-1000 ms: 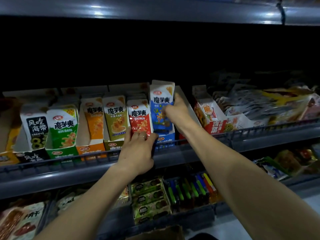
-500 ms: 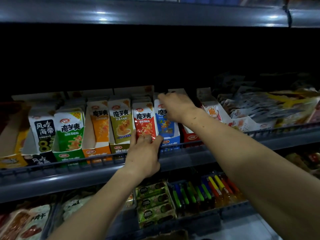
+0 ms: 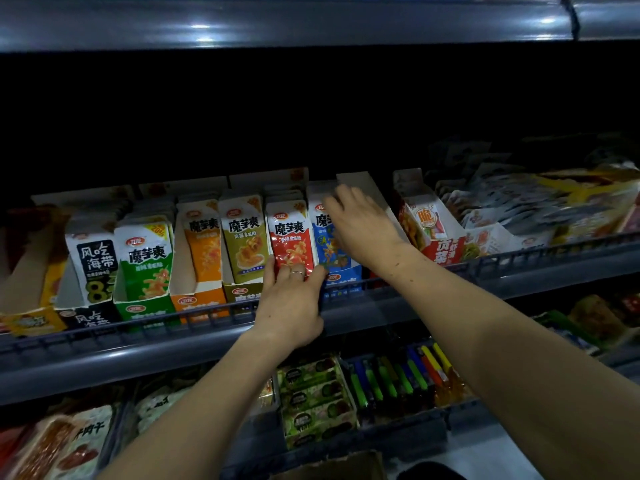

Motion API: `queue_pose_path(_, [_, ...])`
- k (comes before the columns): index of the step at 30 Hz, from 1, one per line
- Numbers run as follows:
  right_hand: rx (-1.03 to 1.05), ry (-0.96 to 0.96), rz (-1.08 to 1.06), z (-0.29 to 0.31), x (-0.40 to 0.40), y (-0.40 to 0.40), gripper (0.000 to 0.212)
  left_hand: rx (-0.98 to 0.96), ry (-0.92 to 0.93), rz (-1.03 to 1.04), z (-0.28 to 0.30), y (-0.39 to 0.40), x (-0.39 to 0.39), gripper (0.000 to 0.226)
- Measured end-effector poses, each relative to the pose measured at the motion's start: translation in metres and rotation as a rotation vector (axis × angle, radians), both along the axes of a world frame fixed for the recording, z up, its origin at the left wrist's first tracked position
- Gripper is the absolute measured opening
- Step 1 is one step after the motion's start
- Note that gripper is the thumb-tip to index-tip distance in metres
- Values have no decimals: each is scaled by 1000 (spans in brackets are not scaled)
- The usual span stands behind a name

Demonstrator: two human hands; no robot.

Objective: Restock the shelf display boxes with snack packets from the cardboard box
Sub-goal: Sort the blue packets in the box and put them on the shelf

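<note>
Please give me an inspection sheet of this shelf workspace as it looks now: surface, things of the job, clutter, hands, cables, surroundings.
Surface: grey shelf with a low wire front rail, dimly lit.
Job's things: display boxes in a row; blue packets stand upright in the blue display box; red packets beside them on the left; cardboard box, only its edge shows at the bottom.
Clutter: nothing seen.
Hands: right hand rests with relaxed fingers on top of the blue packets; left hand touches the foot of the red packets, fingers straight, ring on one finger.
Cables: nothing seen.
Surroundings: lower shelf with coloured lighters and more snack bags; upper shelf edge.
</note>
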State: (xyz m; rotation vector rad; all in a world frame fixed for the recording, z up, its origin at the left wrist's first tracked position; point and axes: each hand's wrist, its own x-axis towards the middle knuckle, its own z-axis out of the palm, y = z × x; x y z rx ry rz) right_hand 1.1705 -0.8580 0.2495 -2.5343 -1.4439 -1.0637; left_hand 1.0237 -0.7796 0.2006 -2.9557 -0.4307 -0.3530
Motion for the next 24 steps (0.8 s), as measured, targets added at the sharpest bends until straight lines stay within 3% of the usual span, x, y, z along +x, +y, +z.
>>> queue_pose_path(3, [29,224,51,1,-9,-10,54,2,18,1,0,0,-1,82])
queue_pose_path(8, [105,562,102,-6,-34,-34,12,-88,-19,-24,4,-1,-6,82])
queue_pose_path(13, [64,761,157,-31,-70,-67,12,-163,-458,-171,0,-11,-42,56])
queue_pose_path(15, [61,842,165,-48,-84,-78,11,-310,-500,-183,-13,-16,-68,38])
queue_pose_path(18, [-31,913,168,-86,-107,-88,7,-546,-339,-177,-51,-15,-102,23])
queue_pose_path(24, [-222,1107,98,-194,-142,-93,7,-724,179,-56,-136,-15,-150,12])
